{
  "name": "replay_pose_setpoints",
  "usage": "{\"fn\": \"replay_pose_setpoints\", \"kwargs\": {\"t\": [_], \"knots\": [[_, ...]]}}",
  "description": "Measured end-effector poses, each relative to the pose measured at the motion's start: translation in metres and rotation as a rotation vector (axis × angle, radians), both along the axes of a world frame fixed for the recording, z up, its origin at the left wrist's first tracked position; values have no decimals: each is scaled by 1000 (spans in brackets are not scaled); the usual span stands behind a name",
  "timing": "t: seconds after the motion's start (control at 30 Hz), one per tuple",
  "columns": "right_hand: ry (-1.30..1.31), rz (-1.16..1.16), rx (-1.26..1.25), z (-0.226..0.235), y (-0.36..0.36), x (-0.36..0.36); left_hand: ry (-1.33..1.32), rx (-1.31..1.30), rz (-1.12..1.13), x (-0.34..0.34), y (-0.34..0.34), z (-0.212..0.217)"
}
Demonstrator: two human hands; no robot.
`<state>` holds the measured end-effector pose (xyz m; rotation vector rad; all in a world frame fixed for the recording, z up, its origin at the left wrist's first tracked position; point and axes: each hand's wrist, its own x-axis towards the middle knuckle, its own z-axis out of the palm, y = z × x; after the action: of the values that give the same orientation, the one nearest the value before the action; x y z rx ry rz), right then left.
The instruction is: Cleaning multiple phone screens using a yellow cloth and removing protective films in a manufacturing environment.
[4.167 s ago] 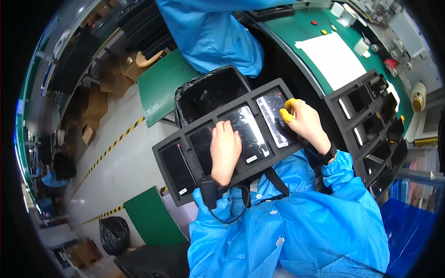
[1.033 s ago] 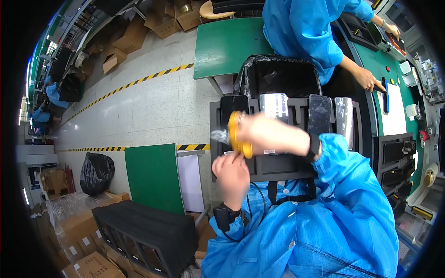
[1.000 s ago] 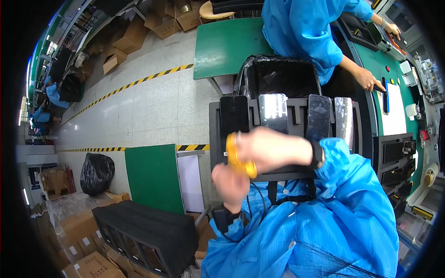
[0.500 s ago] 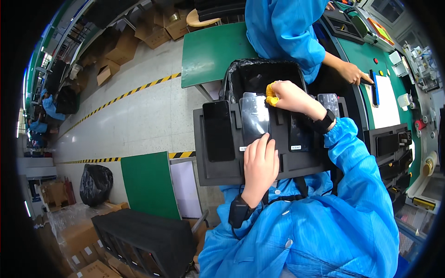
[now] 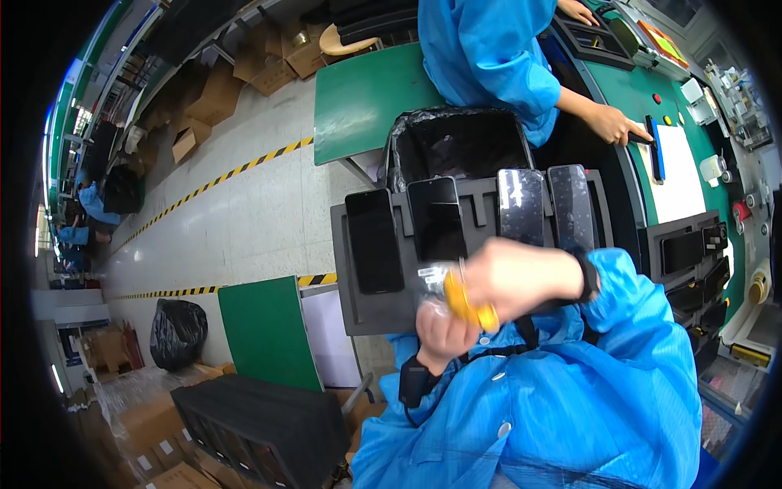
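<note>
A black foam tray [image 5: 379, 314] rests in front of me with several smartphones in its slots. The far-left phone [image 5: 375, 240] and the second phone [image 5: 437, 216] show bare dark screens. Two phones to the right, one of them bright with reflections [image 5: 521, 200] and one speckled [image 5: 572, 204], look covered with film. Close to my body, over the tray's near edge, my hands meet around a crumpled clear film [image 5: 433, 281]. My left hand [image 5: 446, 332] curls its fingers on it. My right hand [image 5: 517, 277], blurred, has yellow finger cots on its fingers and pinches the film from above.
A bin lined with a black bag [image 5: 464, 147] stands just beyond the tray. At the upper right a co-worker's hand [image 5: 611, 124] presses a blue-and-black tool [image 5: 656, 151] on a white sheet. More trays [image 5: 664, 228] line the right bench; a green table [image 5: 358, 98] stands far left.
Both hands have drawn back from the second phone toward my body. The clear film has come off that phone, leaving its dark screen bare, and is now bunched between my hands.
</note>
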<state>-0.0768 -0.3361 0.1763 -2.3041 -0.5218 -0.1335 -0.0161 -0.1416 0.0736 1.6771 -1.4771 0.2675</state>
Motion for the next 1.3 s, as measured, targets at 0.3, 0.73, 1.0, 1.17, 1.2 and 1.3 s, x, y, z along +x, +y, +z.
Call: {"fn": "replay_pose_setpoints", "kwargs": {"t": [0.3, 0.73, 1.0, 1.17, 1.2, 1.3], "knots": [[157, -939, -174, -9, -86, -52, 49, 233, -163, -42, -70, 55], [202, -1150, -265, -64, -110, -64, 84, 438, -255, -51, -102, 11], [74, -1155, -501, -68, -93, -64, 44, 404, -239, -54, -103, 8], [31, -416, -59, -4, -44, -98, -4, 160, -277, -52, -77, -9], [-10, -360, 85, 9, -35, -110, 513, 263, -557, -51, -73, -8], [-118, -437, 252, 42, -51, -140, -200, -151, -475, -67, -68, 15]]}}
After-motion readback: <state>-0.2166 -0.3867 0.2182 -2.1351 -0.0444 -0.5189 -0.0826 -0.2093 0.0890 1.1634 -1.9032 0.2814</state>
